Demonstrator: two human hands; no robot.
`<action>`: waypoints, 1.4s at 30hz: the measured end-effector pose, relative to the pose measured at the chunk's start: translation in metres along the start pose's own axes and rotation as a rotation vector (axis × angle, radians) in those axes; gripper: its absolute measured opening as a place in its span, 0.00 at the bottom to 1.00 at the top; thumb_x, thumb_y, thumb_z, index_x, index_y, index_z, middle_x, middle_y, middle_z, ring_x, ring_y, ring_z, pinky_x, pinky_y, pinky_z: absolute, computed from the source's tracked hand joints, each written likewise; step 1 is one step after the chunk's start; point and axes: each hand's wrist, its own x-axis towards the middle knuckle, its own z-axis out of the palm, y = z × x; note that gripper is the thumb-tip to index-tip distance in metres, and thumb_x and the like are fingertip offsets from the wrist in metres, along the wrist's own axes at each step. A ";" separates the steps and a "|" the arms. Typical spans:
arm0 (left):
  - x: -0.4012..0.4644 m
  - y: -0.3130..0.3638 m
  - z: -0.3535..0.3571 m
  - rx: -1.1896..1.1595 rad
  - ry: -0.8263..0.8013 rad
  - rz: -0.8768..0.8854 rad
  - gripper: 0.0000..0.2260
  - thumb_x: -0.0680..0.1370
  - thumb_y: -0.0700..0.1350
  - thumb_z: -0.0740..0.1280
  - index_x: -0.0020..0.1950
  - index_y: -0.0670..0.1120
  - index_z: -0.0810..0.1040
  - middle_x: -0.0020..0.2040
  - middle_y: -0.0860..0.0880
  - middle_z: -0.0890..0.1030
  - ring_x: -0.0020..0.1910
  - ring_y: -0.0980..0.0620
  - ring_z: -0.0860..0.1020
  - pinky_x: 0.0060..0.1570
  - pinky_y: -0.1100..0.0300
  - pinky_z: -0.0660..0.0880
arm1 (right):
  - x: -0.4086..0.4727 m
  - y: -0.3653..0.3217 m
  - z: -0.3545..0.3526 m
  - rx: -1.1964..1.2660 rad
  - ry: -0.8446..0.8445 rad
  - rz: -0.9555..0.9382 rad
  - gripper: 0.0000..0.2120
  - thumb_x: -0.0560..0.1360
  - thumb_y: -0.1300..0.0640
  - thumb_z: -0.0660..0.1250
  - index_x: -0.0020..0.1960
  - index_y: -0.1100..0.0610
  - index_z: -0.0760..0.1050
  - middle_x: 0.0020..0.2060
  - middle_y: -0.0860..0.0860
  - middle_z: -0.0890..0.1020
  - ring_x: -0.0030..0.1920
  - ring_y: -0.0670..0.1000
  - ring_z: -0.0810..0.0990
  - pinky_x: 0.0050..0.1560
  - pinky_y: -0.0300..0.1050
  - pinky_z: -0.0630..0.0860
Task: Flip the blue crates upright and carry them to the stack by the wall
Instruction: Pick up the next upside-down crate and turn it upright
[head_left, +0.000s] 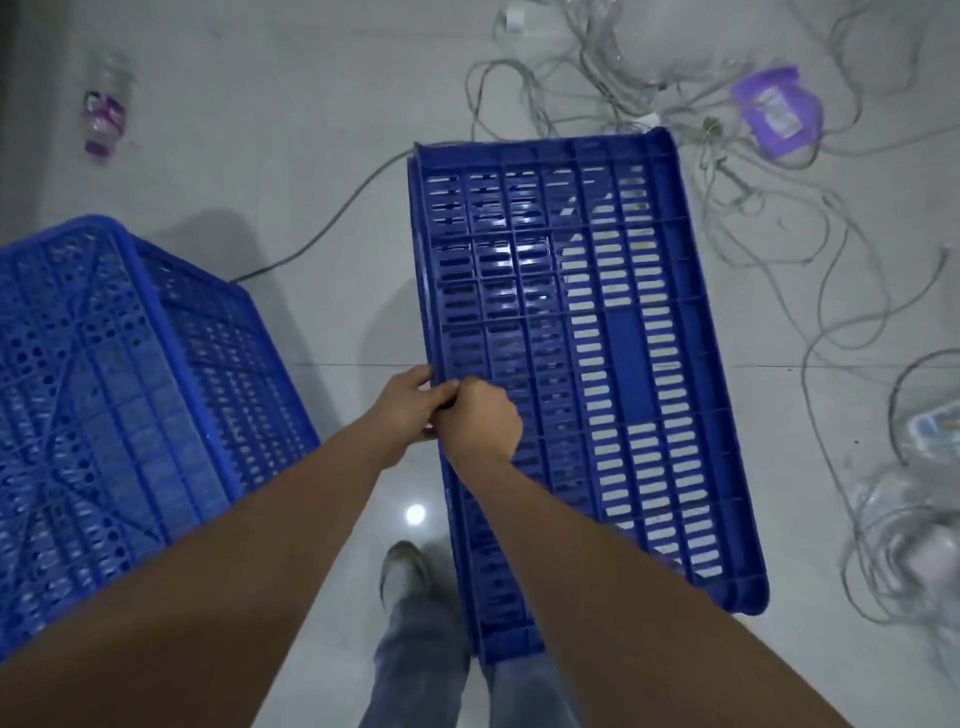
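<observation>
A blue slotted crate (623, 332) stands on its side in front of me, its long wall facing up at the camera. My left hand (402, 402) and my right hand (480, 415) meet side by side on its near left edge, both closed on that rim. A second blue crate (98, 395) lies upside down on the floor at the left, its ribbed bottom facing up. No stack or wall shows in this view.
Tangled grey cables (769, 197) spread over the floor at the back and right. A purple packet (776, 109) lies among them. A plastic bottle (104, 109) lies at the far left. My feet (405, 566) stand on the tiled floor beside the held crate.
</observation>
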 end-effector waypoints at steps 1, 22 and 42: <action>0.001 -0.003 -0.003 -0.032 0.004 -0.010 0.16 0.80 0.44 0.62 0.68 0.45 0.73 0.60 0.44 0.80 0.54 0.47 0.78 0.46 0.56 0.77 | 0.001 -0.002 0.006 -0.014 -0.001 -0.006 0.10 0.78 0.58 0.60 0.54 0.62 0.76 0.49 0.59 0.83 0.48 0.59 0.82 0.38 0.45 0.70; -0.016 -0.030 0.011 0.472 0.348 0.178 0.18 0.80 0.40 0.61 0.70 0.41 0.65 0.46 0.48 0.75 0.43 0.48 0.75 0.46 0.51 0.77 | 0.071 0.136 -0.144 0.196 0.149 0.437 0.30 0.76 0.51 0.66 0.69 0.68 0.64 0.66 0.63 0.71 0.65 0.63 0.71 0.61 0.53 0.71; -0.015 -0.013 -0.022 0.587 0.468 -0.050 0.22 0.82 0.45 0.55 0.77 0.45 0.58 0.65 0.38 0.74 0.40 0.45 0.73 0.39 0.54 0.70 | 0.037 0.103 -0.143 0.415 0.132 0.070 0.15 0.70 0.51 0.72 0.32 0.55 0.69 0.29 0.49 0.74 0.29 0.48 0.72 0.30 0.41 0.68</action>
